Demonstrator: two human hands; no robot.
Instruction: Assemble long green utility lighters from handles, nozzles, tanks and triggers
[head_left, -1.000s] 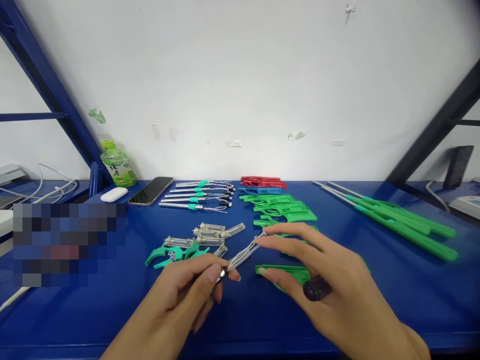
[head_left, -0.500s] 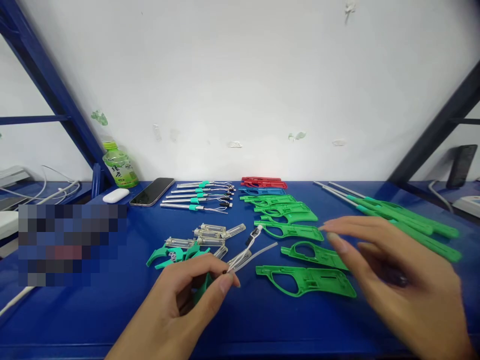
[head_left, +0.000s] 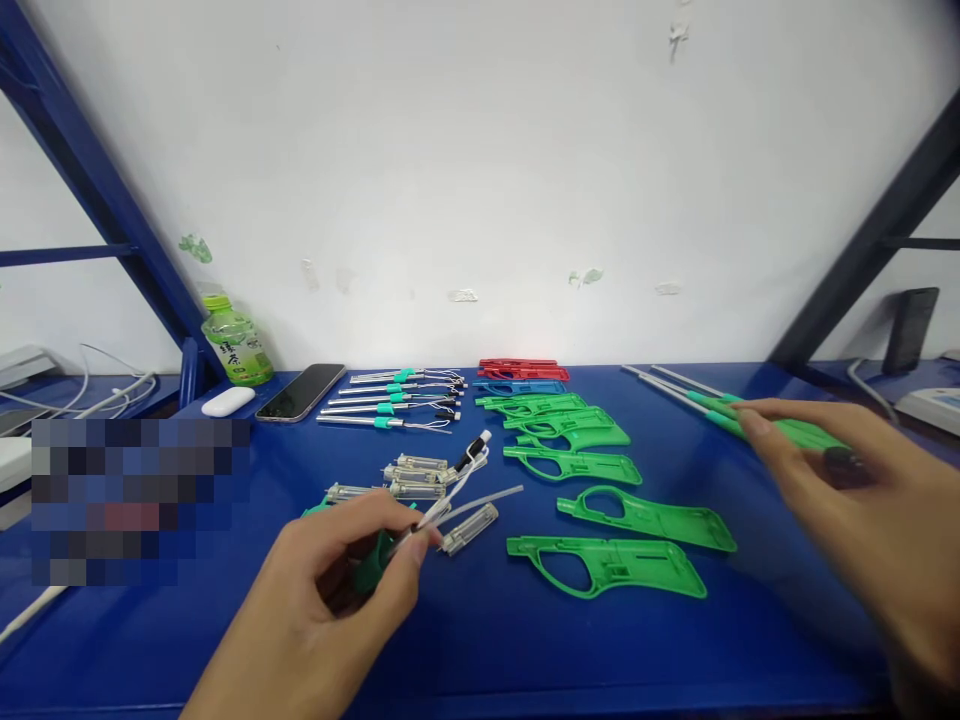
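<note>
My left hand (head_left: 337,590) is closed on a lighter's wire-and-tube assembly (head_left: 450,492). White wires with a black and white end and a thin clear tube stick out past the fingertips, and a dark green piece shows inside the fingers. Just beyond lie clear lighter fuel tanks (head_left: 471,530), one close to the fingertips. At the right, my right hand (head_left: 847,500) has its fingers curled, with a dark rounded object (head_left: 846,464) against the palm; its kind cannot be made out. Those fingertips are over the long green lighters (head_left: 806,432), which they partly hide.
Several green lighter shell halves (head_left: 607,565) form a column in the middle, with blue (head_left: 521,386) and red (head_left: 517,369) ones behind. Metal lighter tubes (head_left: 360,420) with teal collars, a phone (head_left: 301,392), a white case (head_left: 228,401) and a bottle (head_left: 238,345) are further left.
My right hand has moved right and away from me, from beside the green shells to the long green lighters. My left hand has shifted slightly left, still holding the wire-and-tube assembly.
</note>
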